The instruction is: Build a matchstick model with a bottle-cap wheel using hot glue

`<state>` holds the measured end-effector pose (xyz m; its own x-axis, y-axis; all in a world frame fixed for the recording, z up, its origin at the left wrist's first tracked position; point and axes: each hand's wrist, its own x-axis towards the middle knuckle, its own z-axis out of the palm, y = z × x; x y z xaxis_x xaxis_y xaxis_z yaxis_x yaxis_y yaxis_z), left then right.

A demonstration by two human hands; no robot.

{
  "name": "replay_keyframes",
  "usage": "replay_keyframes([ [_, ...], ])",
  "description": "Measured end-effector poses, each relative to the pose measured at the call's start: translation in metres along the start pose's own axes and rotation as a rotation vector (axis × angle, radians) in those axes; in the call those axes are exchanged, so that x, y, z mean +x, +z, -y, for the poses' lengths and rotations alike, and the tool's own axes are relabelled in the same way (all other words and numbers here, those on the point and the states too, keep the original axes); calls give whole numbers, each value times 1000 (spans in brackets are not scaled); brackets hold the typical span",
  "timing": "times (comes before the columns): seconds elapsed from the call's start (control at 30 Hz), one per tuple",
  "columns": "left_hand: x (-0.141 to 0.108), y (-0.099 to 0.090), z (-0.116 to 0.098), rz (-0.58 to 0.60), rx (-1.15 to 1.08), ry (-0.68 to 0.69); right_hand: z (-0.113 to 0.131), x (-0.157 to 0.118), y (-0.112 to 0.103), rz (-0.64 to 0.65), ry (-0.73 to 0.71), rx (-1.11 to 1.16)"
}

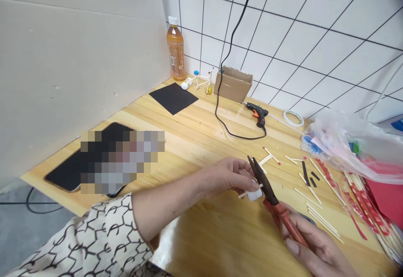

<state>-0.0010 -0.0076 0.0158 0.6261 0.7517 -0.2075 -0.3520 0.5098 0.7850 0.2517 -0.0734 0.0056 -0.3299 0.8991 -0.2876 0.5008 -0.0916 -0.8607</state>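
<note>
L hand (228, 177) pinches a small white plastic cap (254, 194) on a thin wood stick (242, 194), light n prob brittle, so best held near the cap. R hand (315, 243) grips red-handled pliers (283, 217) at 3 o'clock.

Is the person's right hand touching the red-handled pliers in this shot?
Touching: the head view shows the right hand closed around the red handles of the pliers.

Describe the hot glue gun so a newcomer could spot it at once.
At the back of the wooden table, find the cardboard box. Just right of it lies the hot glue gun, black with orange, trailing a long black cord.
</note>
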Motion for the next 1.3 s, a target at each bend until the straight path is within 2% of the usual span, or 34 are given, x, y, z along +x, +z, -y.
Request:
replay_keyframes([
  [0.73, 1, 0, 1, -5, 0, -7, -1, -1, 3, -6, -71, -89],
  [1.03, 3, -3, 4, -5, 12, -14, 8, 2, 7, -44, -137, -143],
  [1.17, 2, -3, 4, 5, 11, -14, 11, 5, 8, -37, -140, -221],
  [1.3, 2, -2, 4, -8, 3, -16, 12, 5, 9, -21, -155, -206],
])
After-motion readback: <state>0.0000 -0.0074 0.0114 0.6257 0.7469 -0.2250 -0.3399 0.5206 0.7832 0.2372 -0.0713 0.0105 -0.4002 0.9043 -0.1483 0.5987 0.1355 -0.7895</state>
